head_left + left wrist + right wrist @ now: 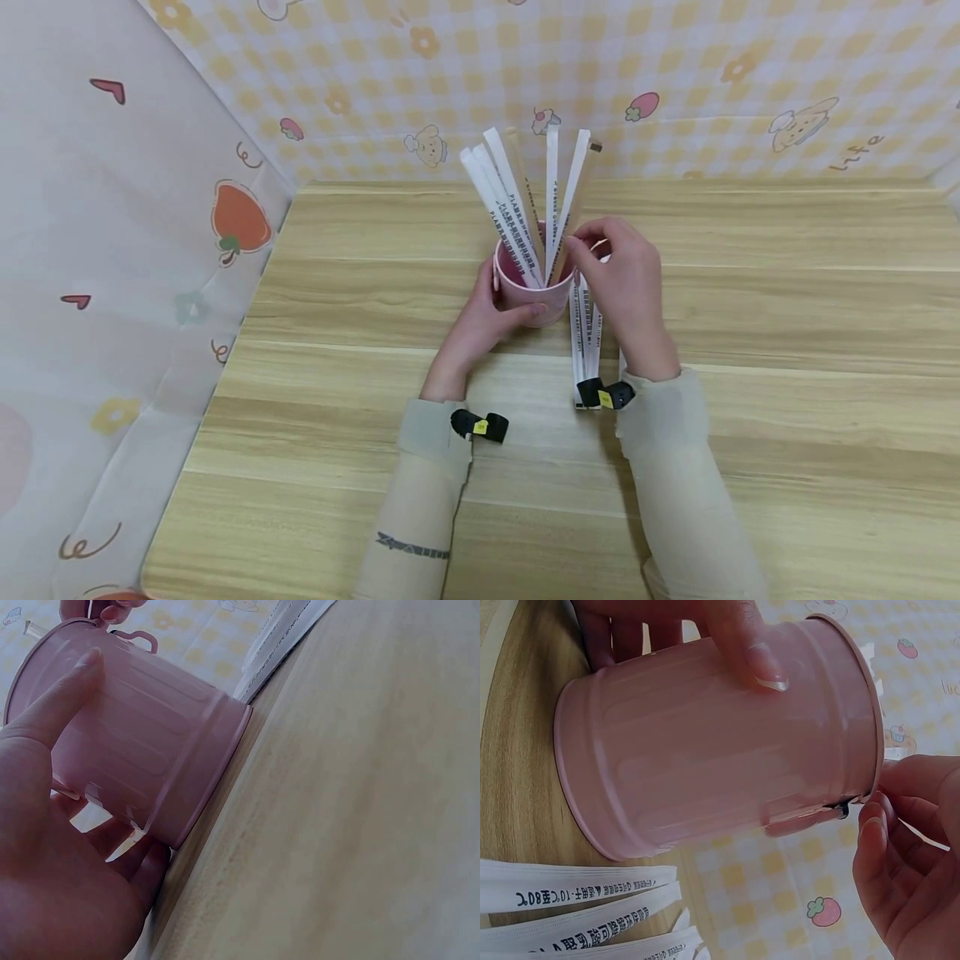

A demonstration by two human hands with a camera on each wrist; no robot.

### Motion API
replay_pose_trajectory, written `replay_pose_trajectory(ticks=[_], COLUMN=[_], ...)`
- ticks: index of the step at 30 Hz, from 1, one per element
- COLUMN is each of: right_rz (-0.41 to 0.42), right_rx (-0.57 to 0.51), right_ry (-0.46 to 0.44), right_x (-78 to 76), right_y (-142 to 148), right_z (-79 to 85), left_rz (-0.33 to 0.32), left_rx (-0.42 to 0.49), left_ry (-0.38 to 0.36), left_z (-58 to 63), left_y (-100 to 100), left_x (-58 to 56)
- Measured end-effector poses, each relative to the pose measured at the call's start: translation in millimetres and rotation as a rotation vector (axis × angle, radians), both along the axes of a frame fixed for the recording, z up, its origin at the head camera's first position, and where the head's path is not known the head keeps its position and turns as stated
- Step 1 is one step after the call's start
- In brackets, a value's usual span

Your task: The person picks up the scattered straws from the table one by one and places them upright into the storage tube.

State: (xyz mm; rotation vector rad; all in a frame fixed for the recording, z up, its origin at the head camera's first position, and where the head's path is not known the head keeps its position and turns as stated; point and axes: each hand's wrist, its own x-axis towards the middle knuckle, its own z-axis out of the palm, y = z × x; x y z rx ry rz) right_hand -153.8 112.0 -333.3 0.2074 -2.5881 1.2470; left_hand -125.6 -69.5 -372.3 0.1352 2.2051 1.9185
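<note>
Nearest, your pale sleeves cross the tabletop. Your left hand grips a pink bucket of wrapped straws; your right hand pinches one above the rim.

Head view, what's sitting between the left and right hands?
Between the left hand and right hand, the head view shows the pink bucket holding wrapped straws, with more straws on the table beside it.

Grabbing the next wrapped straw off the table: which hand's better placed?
Right, I'd say. The right hand, by the rim of the pink bucket, is close beside the loose wrapped straws on the table. The left hand holds the bucket from the opposite side and would likely have to let go.
</note>
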Motion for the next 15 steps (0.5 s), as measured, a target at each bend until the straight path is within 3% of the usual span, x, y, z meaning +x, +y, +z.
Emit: replay_pose_trajectory(ticks=[15], right_rz=[-0.041], right_rx=[-0.022], right_ry=[0.005], right_x=[-0.4], right_y=[3.6], right_z=[0.1], left_rz=[-0.005], left_rx=[-0.016], left_ry=[0.018], left_z=[-0.7], left_y=[0.0], left_x=[0.0])
